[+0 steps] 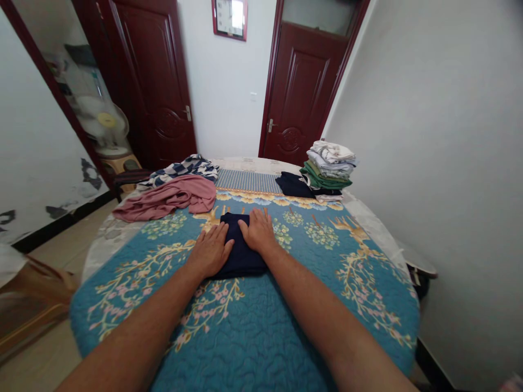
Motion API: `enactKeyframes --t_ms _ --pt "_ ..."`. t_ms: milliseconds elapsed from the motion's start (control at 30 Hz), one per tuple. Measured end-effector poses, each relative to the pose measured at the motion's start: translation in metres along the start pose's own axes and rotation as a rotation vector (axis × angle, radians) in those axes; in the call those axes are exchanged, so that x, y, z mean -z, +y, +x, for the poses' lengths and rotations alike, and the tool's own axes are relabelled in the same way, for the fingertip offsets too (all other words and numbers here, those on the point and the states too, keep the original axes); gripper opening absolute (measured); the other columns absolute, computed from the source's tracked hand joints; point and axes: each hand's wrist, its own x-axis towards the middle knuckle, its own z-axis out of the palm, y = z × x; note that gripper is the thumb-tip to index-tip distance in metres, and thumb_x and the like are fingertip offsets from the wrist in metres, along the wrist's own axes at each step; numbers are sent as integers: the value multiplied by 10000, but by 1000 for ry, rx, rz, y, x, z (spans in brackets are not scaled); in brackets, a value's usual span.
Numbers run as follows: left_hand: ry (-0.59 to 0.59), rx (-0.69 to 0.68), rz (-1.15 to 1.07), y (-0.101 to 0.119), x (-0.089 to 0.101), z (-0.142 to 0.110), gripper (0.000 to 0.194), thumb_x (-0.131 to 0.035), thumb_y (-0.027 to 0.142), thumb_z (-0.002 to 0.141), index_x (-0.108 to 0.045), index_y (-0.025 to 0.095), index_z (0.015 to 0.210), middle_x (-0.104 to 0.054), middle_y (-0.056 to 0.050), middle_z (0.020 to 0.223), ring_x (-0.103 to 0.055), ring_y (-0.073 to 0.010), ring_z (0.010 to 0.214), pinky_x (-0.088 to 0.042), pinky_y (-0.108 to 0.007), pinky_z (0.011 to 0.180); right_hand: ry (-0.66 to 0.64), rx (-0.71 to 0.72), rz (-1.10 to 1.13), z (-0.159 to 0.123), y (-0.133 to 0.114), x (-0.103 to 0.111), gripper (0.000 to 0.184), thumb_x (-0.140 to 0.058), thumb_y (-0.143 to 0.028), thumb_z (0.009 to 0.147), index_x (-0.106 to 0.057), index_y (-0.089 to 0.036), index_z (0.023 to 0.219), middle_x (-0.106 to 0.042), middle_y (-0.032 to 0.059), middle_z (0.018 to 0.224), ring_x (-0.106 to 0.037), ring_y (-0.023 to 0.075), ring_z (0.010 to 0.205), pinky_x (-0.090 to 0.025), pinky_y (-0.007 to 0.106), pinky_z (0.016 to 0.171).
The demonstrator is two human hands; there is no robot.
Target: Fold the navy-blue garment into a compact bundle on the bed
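Lying at the middle of a round table [378,220], the dark blue folded cloth [244,258] sits under both hands. The left hand [210,250] rests flat on its left side, fingers a little apart and thumb pointing inward; the right hand [259,233] lies over its upper right part, palm down, thumb out to the side. Both hands are open and flat — neither is closed around the cloth.

Beneath is a teal quilted cover [253,332] with pink blossom branches, deer and yellow-edged flowers, and a striped band [249,181] at its 12 o'clock end. A pale tablecloth [378,237] shows around the far and side edges.

From the dark blue cloth, a rumpled pink cloth [175,197] lies at 10 o'clock, touching a blue-and-white checked cloth [183,171] behind it. At 2 o'clock stands a stack of folded clothes [330,166], white on top and green lower down, with a flat navy garment [295,185] just beside it, at 1 o'clock.

Past the table, two dark red doors [304,81] stand at 11 and 1 o'clock — between them a framed clock [229,19] hangs on the white wall [229,81]. A fan [104,121] shows through the opening at 10 o'clock, and a wooden chair [41,296] is at 9.
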Motion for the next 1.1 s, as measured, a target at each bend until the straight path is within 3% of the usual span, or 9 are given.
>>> enactKeyframes --t_ms 133,600,833,1100 --pt "-13 13 -7 2 4 -2 662 -294 474 1074 -403 143 1637 -378 -132 1703 -346 -325 1581 -258 -558 1283 13 72 -5 -22 -6 6 719 -424 -554 1071 -403 -85 1616 -367 199 1688 -287 333 1592 -122 578 1301" --pt "14 10 -19 -1 2 0 635 -321 435 1070 -399 156 1635 -379 -143 1705 -351 -330 1577 -268 -537 1271 -145 120 -11 -97 -5 29 865 -499 -624 1015 -316 -84 1665 -198 229 1740 -195 394 1619 -169 612 1290" --pt "-16 -74 -41 14 5 34 708 -324 539 1071 -396 105 1627 -347 -182 1713 -293 -333 1602 -258 -517 1281 -155 127 15 -103 -3 29 875 -539 -623 997 -333 -93 1663 -165 227 1744 -187 405 1620 -184 620 1290" --pt "-70 158 -62 -9 -9 76 717 -238 555 1074 -373 124 1630 -370 -208 1697 -317 -368 1586 -238 -659 1245 -160 132 44 -105 -1 28 875 -540 -627 994 -328 -114 1671 -137 193 1755 -159 417 1623 -182 633 1297"
